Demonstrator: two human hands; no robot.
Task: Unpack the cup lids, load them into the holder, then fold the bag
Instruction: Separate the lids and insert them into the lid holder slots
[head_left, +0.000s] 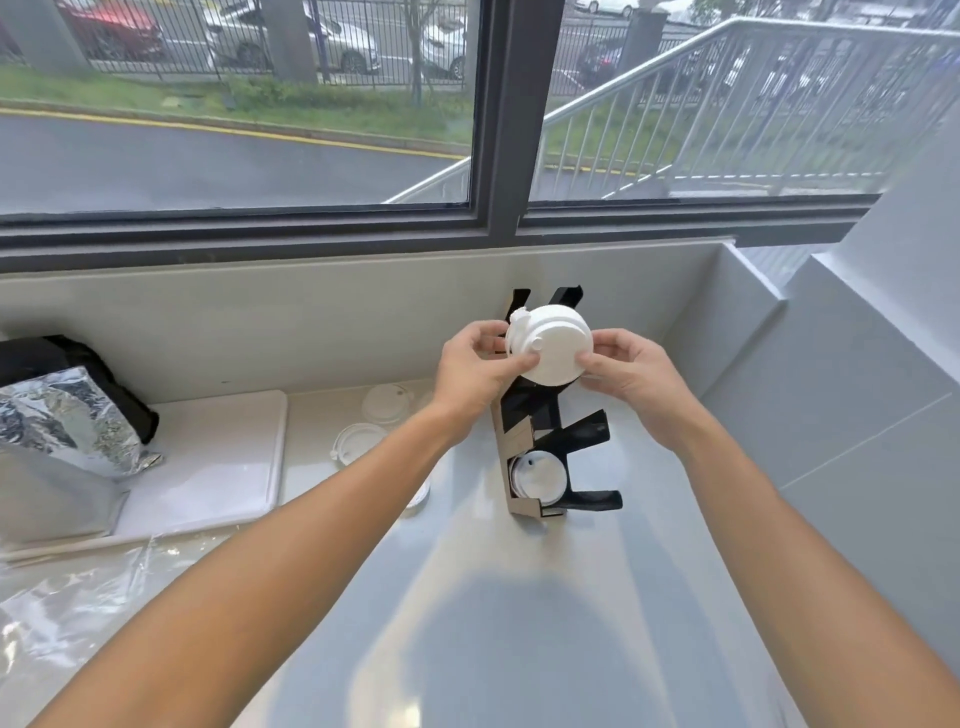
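Observation:
A stack of white cup lids (551, 343) is held above the far end of the black and cardboard holder (571, 441). My left hand (475, 371) pinches the stack's left edge and my right hand (631, 374) pinches its right edge. Another white lid (537, 475) sits in the holder's near slot. Loose lids (358, 441) lie on the counter to the left of the holder, one (387, 402) further back. The clear plastic bag (67, 613) lies crumpled at the counter's near left.
A silver foil pouch (57, 447) rests on a white tray (223, 467) at the left, with a black item (57, 358) behind it. The counter (519, 597) meets a low wall under the window and a white wall (857, 415) on the right.

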